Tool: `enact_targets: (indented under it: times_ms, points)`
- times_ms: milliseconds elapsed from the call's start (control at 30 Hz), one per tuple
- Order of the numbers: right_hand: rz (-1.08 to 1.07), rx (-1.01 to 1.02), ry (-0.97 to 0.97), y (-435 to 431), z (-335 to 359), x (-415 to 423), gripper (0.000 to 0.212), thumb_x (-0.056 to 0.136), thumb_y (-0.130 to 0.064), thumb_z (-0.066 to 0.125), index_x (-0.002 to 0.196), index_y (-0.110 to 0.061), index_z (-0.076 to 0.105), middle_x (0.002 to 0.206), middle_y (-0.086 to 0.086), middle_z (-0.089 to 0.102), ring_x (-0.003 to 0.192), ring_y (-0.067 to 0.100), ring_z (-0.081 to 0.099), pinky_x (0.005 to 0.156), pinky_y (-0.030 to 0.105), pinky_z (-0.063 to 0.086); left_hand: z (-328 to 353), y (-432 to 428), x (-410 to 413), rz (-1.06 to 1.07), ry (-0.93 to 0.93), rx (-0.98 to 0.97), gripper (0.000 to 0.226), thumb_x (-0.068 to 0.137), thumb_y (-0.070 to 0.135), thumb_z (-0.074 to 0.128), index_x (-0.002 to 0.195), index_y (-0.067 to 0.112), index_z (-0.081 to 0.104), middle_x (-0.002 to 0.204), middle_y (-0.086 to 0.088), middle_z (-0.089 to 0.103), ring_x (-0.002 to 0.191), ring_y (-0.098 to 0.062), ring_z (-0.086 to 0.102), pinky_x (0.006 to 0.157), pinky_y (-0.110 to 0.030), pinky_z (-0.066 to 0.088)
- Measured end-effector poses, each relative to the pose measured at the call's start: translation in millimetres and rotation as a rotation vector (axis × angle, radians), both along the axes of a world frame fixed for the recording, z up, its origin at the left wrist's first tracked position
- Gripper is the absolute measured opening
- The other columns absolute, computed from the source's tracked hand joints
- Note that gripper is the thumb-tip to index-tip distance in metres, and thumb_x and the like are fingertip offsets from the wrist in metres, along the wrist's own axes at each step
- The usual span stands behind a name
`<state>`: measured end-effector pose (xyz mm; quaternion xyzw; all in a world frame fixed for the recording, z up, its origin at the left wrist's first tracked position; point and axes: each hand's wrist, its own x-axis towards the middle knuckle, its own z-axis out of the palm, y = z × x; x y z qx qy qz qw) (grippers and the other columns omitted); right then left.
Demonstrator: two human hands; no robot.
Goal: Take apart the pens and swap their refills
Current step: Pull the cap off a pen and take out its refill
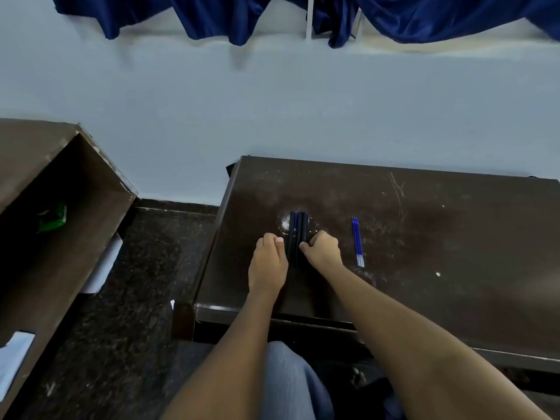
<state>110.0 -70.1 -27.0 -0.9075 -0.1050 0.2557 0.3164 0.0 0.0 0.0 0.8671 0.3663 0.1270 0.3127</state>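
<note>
Left hand (268,262) and right hand (322,250) rest on the counter (424,237), each grip curled closed against one side of the bundled black pens (297,234) between them. Blue refills (358,241) lie right of the right hand, apart.

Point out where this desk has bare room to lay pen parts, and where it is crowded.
Free: the desk right of the blue refills, out to its right edge, and the strip between the pens and the wall. Crowded: the left part, where the left hand and right hand flank the pens.
</note>
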Motion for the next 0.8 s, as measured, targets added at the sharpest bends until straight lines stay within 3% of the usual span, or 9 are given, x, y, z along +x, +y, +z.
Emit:
enact_targets:
  times_ms: [233,467,567,667,800]
  points:
    - [-0.012,-0.026,0.021,-1,8,-4,0.02,0.086,-0.022,0.065,0.098,-0.006,0.061,0.091,0.009,0.067,0.08,0.024,0.067,0.068,0.036,0.057,-6,-2,16,0.051,-0.054,-0.037,0.031,0.101,0.03,0.03,0.099,0.01,0.055,0.092,-0.003,0.056,0.076,-0.011,0.051,0.063,-0.021,0.039]
    - [0.087,-0.187,-0.001,-14,22,-11,0.014,0.085,-0.019,0.064,0.085,-0.009,0.054,0.076,0.003,0.056,0.069,0.02,0.059,0.059,0.03,0.049,7,-24,33,0.112,-0.113,-0.013,0.031,0.1,0.028,0.035,0.089,0.011,0.057,0.082,0.001,0.056,0.072,-0.013,0.054,0.056,-0.021,0.037]
    - [0.021,-0.016,0.11,-23,27,-4,0.016,0.088,-0.02,0.062,0.077,-0.01,0.057,0.075,0.008,0.063,0.064,0.024,0.067,0.056,0.032,0.058,13,-33,41,0.103,-0.082,-0.055,0.03,0.099,0.029,0.039,0.092,0.009,0.06,0.085,-0.001,0.059,0.076,-0.015,0.056,0.06,-0.023,0.036]
    - [0.002,0.237,0.172,-36,30,0,0.01,0.089,-0.013,0.059,0.081,-0.007,0.06,0.077,0.014,0.069,0.063,0.023,0.069,0.059,0.031,0.06,17,-35,54,0.083,-0.039,-0.262,0.031,0.097,0.031,0.044,0.106,0.008,0.064,0.101,-0.006,0.066,0.086,-0.014,0.059,0.064,-0.018,0.037]
    - [0.07,0.456,0.227,-55,29,7,0.01,0.09,-0.01,0.059,0.095,-0.004,0.064,0.081,0.014,0.07,0.07,0.02,0.07,0.063,0.028,0.059,21,-36,66,0.074,-0.067,-0.447,0.027,0.098,0.018,0.044,0.108,0.007,0.066,0.103,-0.005,0.064,0.084,-0.006,0.052,0.048,-0.004,0.039]
